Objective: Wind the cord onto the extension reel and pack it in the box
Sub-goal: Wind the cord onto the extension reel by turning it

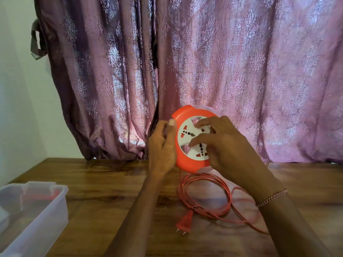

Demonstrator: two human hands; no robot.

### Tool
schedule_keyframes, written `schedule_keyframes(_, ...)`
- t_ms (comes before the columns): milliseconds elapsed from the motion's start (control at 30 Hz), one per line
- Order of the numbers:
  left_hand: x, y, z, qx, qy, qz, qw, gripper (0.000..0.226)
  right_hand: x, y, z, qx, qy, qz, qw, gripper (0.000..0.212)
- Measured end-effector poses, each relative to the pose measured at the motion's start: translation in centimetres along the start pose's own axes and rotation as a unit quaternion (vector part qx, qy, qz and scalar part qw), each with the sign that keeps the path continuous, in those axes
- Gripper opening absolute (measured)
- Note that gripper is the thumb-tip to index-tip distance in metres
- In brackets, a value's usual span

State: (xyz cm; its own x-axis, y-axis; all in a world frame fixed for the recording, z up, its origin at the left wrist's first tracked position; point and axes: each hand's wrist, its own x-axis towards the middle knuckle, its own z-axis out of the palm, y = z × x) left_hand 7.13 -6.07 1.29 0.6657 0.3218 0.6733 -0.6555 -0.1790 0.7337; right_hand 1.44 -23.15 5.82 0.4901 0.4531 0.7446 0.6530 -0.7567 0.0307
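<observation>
A round orange extension reel (185, 164) with a white socket face is held upright above the wooden table (111, 182). My left hand (163, 145) grips its left rim, thumb over the front edge. My right hand (220, 145) lies on the white face, with fingers spread and their tips set in the face's recesses. From the reel's underside an orange cord (206, 197) drops to loose loops on the table. Its two-pin plug (184, 223) lies at the front of the loops.
A clear plastic box (31, 214), open on top, stands at the table's left front corner with something red inside. A purple patterned curtain (185, 62) hangs right behind the table. A white wall (18, 108) is at the left.
</observation>
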Motion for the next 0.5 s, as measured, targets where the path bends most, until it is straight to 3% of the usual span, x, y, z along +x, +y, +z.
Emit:
schedule_keyframes(200, 0.05, -0.13, 0.04, -0.001, 0.0, -0.004, 1.0, 0.047, 0.05, -0.28, 0.37, -0.066, -0.045, 0.019, 0.997, 0.069)
schedule_keyframes(500, 0.07, -0.25, 0.04, 0.003, -0.003, 0.003, 1.0, 0.049, -0.21, -0.91, 0.16, -0.1, -0.023, 0.063, 0.993, 0.059)
